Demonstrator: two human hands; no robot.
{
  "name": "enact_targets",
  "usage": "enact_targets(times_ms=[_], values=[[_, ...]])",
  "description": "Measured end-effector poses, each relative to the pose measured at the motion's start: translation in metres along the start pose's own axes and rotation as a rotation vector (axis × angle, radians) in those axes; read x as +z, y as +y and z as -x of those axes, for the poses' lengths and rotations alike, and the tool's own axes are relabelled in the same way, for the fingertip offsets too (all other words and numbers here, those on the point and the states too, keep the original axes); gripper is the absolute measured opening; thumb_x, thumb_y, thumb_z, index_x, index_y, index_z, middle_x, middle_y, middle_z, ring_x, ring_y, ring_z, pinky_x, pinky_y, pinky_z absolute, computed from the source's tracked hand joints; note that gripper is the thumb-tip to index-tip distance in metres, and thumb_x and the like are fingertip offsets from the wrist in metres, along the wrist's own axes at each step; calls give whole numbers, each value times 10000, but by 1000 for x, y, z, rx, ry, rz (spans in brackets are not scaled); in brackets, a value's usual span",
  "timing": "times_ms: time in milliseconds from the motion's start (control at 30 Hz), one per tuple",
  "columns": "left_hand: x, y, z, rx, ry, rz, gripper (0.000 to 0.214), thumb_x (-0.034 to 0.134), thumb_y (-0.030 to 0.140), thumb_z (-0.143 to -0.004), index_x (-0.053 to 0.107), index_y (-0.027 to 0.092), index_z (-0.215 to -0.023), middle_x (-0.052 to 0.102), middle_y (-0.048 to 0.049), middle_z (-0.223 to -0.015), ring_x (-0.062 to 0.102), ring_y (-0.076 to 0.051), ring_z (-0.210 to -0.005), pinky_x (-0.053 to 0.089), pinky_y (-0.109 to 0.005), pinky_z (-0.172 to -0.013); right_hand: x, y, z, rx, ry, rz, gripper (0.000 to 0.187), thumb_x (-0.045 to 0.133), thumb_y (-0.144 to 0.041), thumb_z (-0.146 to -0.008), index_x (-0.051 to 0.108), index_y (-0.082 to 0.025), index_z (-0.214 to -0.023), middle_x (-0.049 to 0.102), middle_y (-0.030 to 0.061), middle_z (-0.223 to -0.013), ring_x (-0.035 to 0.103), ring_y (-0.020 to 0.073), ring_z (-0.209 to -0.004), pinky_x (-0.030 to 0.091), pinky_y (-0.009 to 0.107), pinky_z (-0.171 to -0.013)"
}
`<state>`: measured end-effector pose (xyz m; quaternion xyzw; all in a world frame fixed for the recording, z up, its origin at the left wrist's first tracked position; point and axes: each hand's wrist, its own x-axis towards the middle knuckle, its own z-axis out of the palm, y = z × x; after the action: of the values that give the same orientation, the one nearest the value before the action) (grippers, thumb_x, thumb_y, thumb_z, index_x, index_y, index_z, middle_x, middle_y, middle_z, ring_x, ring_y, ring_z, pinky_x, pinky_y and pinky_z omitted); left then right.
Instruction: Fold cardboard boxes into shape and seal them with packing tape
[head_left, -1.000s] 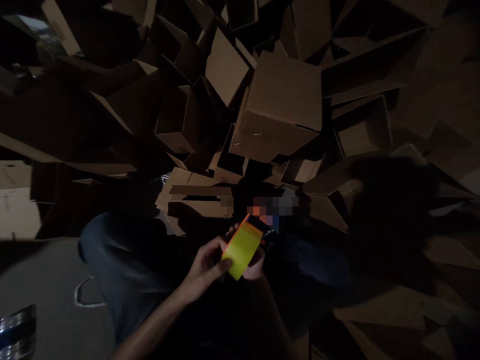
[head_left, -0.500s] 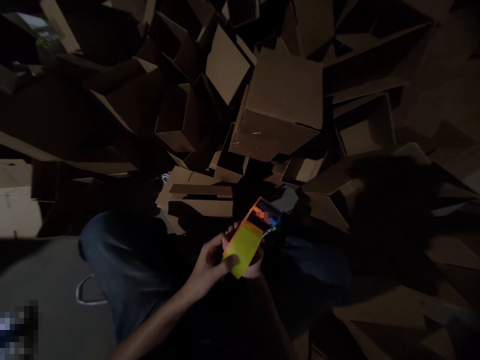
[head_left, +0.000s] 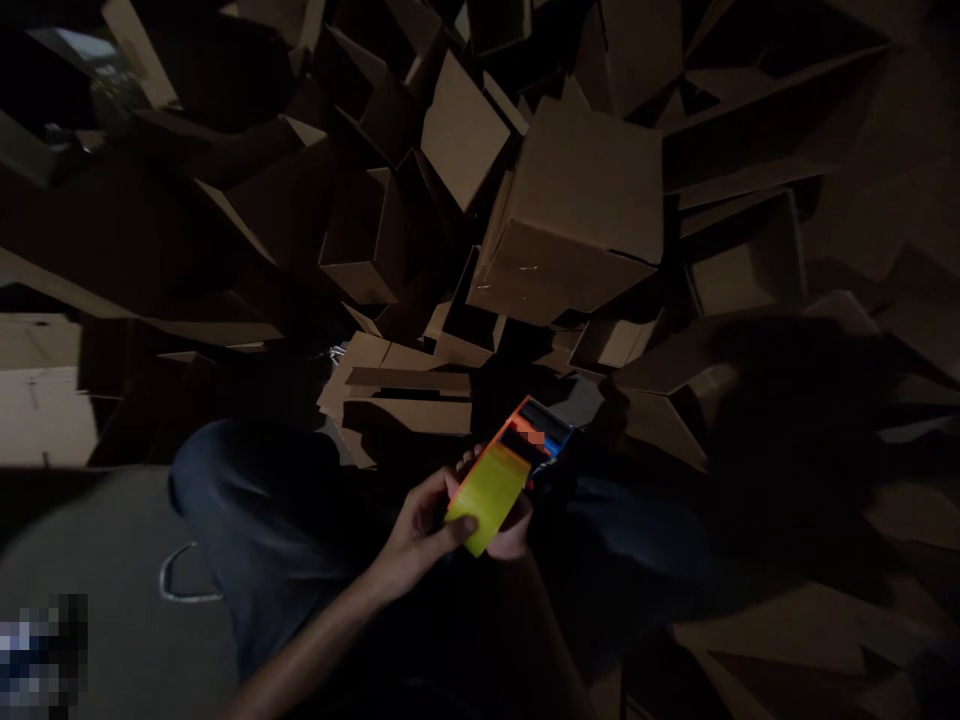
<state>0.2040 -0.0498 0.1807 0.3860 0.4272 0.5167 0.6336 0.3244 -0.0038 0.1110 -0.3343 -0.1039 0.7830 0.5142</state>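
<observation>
Over my lap I hold a flat, narrow thing [head_left: 487, 498] tilted up to the right. Its near part is bright yellow-green, one long edge is orange, and the far end is dark with some blue; its kind is not clear to me. My left hand [head_left: 424, 530] grips it from the left, thumb pressed on the yellow-green face near the lower corner. My right hand [head_left: 512, 528] is closed underneath and on the right side, with most of its fingers hidden behind it. Cardboard pieces [head_left: 409, 415] lie just beyond my hands.
Open cardboard boxes are heaped ahead and to the right, with a large closed box [head_left: 585, 200] in front. A white box [head_left: 45, 400] stands at the left. My bent knee [head_left: 247, 500] rests beside a metal loop [head_left: 187, 575] on the grey floor. The light is dim.
The view has shifted slightly, so the boxes appear a little farther right. Both hands keep the same hold on the yellow-green and orange thing.
</observation>
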Motion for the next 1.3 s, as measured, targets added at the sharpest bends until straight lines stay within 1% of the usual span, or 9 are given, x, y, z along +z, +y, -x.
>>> enact_targets(times_ms=[100,233,333,433,533,833,1067,1133,1300], values=[[3,0,-1,4,21,18,356,752,415,-823,494,174,-780,505,4,-811,442,-127,-777,370,-237,-697,2,-1,0,30,-40,-9,405,798,-481,-538,658,-230,-822,616,-23,-721,547,153,-671,465,284,-647],[6,-1,-1,-10,50,19,390,770,420,-805,470,176,-758,499,8,-789,433,-127,-765,365,-238,-684,1,1,0,28,-106,-18,344,778,-474,-593,650,-232,-801,630,-19,-714,551,153,-645,481,299,-645],[4,-1,-2,-4,44,-7,372,762,415,-818,483,174,-765,500,7,-793,434,-128,-770,365,-242,-692,-2,2,-1,28,-65,-30,381,769,-483,-579,664,-237,-849,640,-17,-734,587,169,-690,502,302,-656],[-1,-3,-1,-26,10,-9,320,738,421,-843,537,171,-841,515,-5,-851,459,-143,-812,374,-249,-711,-4,2,-1,6,7,-33,392,739,-464,-574,672,-244,-892,633,-21,-765,605,170,-751,522,288,-698],[-5,-6,2,-31,-33,19,313,720,439,-854,559,174,-898,522,-16,-891,472,-157,-840,385,-260,-725,-4,0,-1,-19,23,-19,389,706,-455,-588,671,-243,-913,618,-16,-779,595,176,-761,524,300,-729],[7,-2,1,-3,35,30,333,748,414,-827,512,179,-823,497,-5,-840,439,-141,-798,367,-258,-705,4,-3,1,27,-89,-9,382,706,-490,-566,609,-248,-846,549,-9,-747,507,174,-682,476,334,-658],[13,-5,0,-15,88,38,401,775,433,-793,461,184,-780,479,3,-809,420,-135,-783,365,-248,-693,4,1,0,34,-149,-107,401,765,-497,-551,639,-226,-820,528,-23,-720,471,131,-640,451,274,-609],[13,-5,0,-17,103,34,401,778,436,-792,467,182,-779,481,4,-809,421,-133,-781,366,-244,-693,3,2,0,39,-126,-109,375,761,-472,-556,652,-227,-819,550,-19,-722,491,138,-647,461,280,-621],[8,-5,2,-44,93,33,348,764,447,-812,550,178,-867,525,-9,-862,467,-149,-820,388,-248,-718,-5,0,1,-42,68,13,428,691,-495,-606,677,-260,-962,681,14,-849,616,223,-787,504,355,-700]])
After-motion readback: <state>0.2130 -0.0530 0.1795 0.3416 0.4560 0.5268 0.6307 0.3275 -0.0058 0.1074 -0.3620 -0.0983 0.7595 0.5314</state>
